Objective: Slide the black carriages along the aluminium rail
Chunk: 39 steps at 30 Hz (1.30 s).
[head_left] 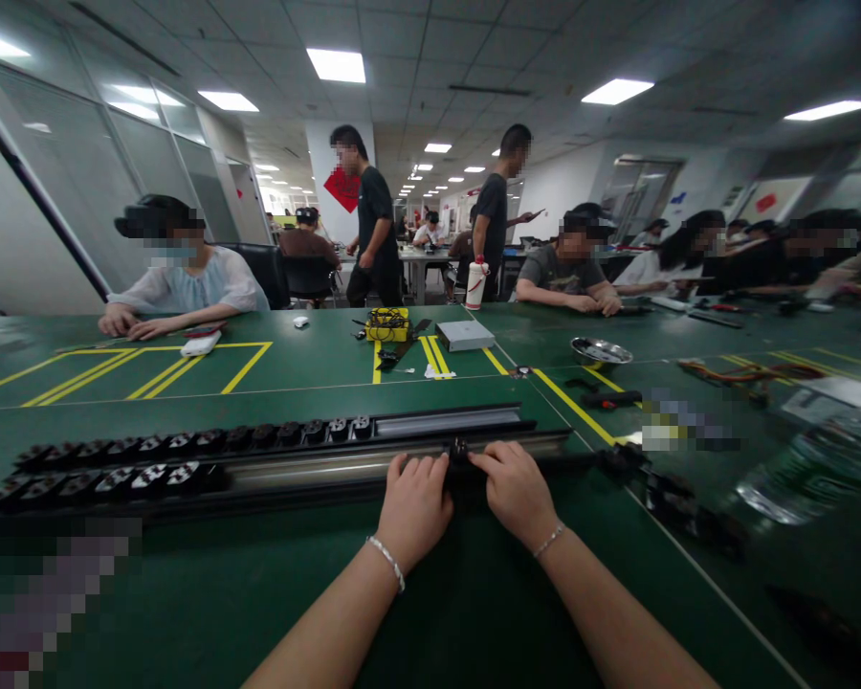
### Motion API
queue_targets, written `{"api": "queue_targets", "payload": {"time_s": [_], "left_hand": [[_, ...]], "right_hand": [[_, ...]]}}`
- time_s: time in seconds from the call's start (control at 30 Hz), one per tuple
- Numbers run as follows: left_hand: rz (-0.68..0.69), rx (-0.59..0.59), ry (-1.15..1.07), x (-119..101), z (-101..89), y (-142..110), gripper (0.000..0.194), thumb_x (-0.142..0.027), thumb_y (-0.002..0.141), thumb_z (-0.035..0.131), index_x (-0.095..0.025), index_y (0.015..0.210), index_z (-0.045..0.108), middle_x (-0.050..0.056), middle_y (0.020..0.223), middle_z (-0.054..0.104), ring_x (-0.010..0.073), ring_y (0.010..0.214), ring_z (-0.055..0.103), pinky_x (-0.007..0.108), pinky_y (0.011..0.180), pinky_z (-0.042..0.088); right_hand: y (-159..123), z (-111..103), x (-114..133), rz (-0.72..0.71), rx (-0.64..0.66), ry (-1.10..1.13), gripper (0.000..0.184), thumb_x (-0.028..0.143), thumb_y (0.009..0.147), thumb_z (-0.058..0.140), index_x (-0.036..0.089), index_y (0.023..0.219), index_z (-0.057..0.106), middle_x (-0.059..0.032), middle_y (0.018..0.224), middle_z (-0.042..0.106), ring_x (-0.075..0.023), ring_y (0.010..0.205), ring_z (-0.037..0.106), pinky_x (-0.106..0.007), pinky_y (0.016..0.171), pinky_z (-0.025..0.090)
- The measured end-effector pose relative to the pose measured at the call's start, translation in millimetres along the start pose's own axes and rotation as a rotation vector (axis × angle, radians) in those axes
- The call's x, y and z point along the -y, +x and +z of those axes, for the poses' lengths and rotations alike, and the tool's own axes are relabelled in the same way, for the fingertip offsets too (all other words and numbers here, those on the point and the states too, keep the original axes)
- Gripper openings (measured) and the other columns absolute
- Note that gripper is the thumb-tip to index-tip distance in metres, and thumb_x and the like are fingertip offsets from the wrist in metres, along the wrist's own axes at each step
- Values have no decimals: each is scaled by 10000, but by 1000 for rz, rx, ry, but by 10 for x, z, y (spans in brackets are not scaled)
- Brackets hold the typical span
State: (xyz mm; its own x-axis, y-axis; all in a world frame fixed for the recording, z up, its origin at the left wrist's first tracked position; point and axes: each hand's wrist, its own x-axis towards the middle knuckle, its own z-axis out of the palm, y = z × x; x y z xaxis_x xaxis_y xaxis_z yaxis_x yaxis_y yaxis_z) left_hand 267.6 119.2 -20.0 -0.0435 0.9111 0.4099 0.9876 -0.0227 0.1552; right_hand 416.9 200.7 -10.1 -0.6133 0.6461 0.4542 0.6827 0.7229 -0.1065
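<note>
Two long dark metal rails [294, 469] lie side by side across the green table. Set in the near rail, a small black module [459, 449], perhaps a socket, sits between my hands. My left hand [414, 507] has its fingers curled, their tips at the module's left side. From the right, my right hand [522, 493] presses its fingertips against the same module. A row of similar black modules [150, 480] fills the left end of the near rail. The far rail carries another row of modules [265, 435]. The module's underside is hidden.
Loose black parts [689, 507] lie to the right, near a clear plastic bottle [814, 469]. Beyond the rails are a metal bowl [601, 352], a grey box [465, 335] and a yellow block with cables [387, 325]. Several people sit or stand across the green table [316, 593].
</note>
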Motion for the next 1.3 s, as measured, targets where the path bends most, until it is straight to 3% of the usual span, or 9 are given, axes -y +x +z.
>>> {"api": "queue_targets", "payload": {"time_s": [1.3], "left_hand": [[-67,73,5,-75,-60,53,434,-272,774,491,-305,1206,467,23,967,586,199,940,508,444,952,237]], "right_hand": [[-5,-75,-41,40,41,-60,318,106,806,430,241,983,658,-48,881,584,-170,841,446,-285,734,333]]}}
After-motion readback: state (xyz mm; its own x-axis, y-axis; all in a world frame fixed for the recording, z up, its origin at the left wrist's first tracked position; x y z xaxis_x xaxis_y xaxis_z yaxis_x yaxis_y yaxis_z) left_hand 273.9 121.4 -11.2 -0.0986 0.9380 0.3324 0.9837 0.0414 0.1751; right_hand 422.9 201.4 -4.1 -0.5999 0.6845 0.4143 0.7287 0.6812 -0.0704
